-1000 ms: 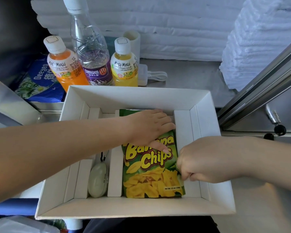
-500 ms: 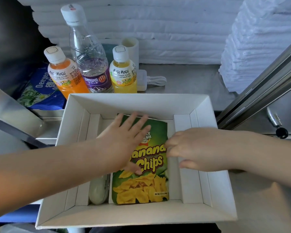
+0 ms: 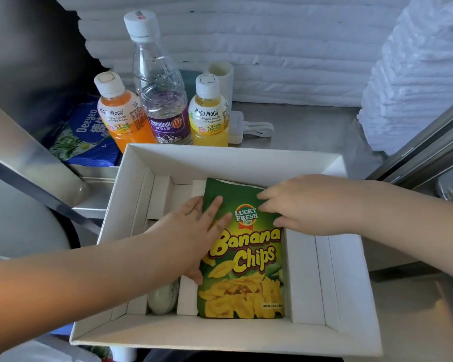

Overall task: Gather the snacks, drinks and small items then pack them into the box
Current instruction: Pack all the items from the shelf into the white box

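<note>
A green banana chips bag (image 3: 243,270) lies flat in the middle compartment of the white box (image 3: 220,160). My left hand (image 3: 194,231) presses with straight fingers on the bag's upper left edge. My right hand (image 3: 306,205) rests on the bag's upper right corner, fingers flat. A small pale oval item (image 3: 162,299) sits in the narrow left compartment, partly hidden under my left arm. Behind the box stand an orange juice bottle (image 3: 120,116), a clear water bottle (image 3: 160,92) and a yellow juice bottle (image 3: 209,116).
A blue tissue pack (image 3: 87,137) lies at the left behind the box. A white charger with cable (image 3: 249,129) and a white cylinder (image 3: 220,74) sit behind the bottles. White foam stacks (image 3: 413,82) rise at the back and right. A metal rail (image 3: 424,150) slants on the right.
Both hands slid up the bag toward its top. The right hand moved from the lower right edge to the top right corner, and the left hand's fingers spread flat.
</note>
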Demonstrator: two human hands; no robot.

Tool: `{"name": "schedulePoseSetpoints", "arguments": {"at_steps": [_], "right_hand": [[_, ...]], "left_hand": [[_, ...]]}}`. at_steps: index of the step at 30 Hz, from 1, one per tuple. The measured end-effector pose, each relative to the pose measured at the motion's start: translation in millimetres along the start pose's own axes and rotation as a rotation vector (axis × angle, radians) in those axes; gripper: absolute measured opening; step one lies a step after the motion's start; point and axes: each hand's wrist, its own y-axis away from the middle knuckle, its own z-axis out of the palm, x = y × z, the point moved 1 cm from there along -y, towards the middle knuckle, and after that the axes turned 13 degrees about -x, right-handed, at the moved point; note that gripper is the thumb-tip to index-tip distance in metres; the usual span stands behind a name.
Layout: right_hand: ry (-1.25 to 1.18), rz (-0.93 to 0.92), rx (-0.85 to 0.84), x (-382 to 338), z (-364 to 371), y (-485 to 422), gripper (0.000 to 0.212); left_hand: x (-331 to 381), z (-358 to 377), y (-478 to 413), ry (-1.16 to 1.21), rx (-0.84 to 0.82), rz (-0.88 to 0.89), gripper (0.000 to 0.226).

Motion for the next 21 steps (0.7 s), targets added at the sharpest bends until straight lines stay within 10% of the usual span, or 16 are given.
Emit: {"name": "schedulePoseSetpoints", "arguments": {"at_steps": [21], "right_hand": [[0.401,-0.293,0.267,-26.0,-38.4,-54.4,0.049]], "left_hand": [[31.1,4.7,26.8,0.084,-0.049,-0.005,0.085]]}}
